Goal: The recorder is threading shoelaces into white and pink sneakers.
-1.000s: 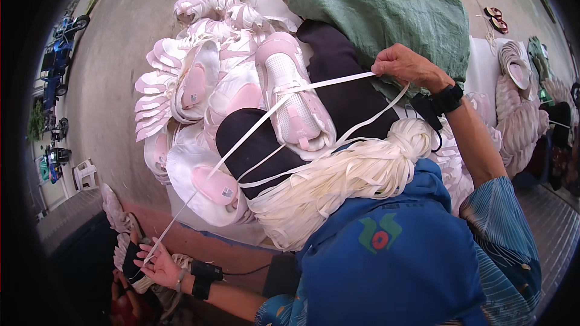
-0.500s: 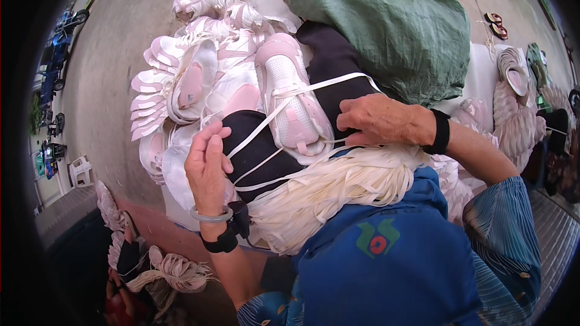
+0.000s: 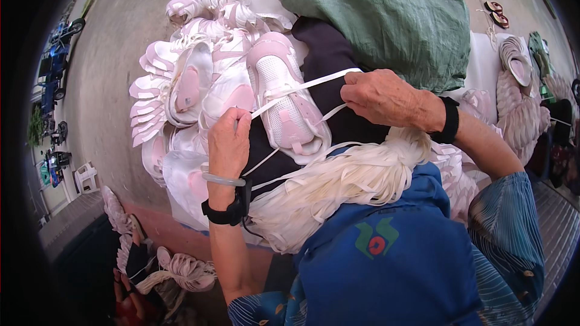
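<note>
While the left hand (image 3: 229,145) and right hand (image 3: 389,99) finger-pinch the white shoelace (image 3: 326,78) across the pink-and-white sneaker upper (image 3: 296,111) lying between them on black fabric (image 3: 329,54), an uneven tug could skew that upper imo.

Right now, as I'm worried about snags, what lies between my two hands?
In the head view, white lace stretches between left hand and right hand, crossing a pink-white shoe and black material.
</note>
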### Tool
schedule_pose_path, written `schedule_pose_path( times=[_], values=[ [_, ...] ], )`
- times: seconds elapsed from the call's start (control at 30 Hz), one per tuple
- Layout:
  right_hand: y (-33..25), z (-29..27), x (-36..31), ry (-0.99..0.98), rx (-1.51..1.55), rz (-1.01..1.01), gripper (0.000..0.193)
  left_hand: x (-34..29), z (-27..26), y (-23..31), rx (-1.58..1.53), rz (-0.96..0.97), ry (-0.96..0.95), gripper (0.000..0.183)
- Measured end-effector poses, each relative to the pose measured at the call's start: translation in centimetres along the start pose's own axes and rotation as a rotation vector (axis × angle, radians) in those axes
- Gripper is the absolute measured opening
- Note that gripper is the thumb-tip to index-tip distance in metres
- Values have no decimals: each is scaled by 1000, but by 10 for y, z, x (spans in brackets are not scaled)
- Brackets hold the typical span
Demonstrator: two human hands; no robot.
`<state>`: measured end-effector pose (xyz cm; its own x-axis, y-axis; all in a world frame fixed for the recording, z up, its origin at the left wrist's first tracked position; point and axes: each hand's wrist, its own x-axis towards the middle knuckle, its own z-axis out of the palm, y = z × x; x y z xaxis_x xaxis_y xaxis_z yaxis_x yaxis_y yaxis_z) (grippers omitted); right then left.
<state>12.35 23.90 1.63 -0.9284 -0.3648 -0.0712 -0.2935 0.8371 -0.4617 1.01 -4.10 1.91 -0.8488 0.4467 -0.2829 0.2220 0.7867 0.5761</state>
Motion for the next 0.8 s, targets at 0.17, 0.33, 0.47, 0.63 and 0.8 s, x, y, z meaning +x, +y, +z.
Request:
schedule_pose_path(
  times=[0.17,0.33,0.47,0.63,0.8],
  values=[
    [2,5,-6,-80,-30,94,7,11,14,5,210,189,11,16],
    [-10,2,5,80,107,-10,11,-7,-9,15,-16,162,217,27],
    [-13,16,18,-55,-11,-17,12,-26,-9,18,-399,51,165,33],
    [-14,25,30,-33,-42,-71,12,-46,12,11,-1021,-268,-88,24],
    [-13,27,34,65,61,-18,12,-49,13,0,-845,-298,-247,22]
  ],
)
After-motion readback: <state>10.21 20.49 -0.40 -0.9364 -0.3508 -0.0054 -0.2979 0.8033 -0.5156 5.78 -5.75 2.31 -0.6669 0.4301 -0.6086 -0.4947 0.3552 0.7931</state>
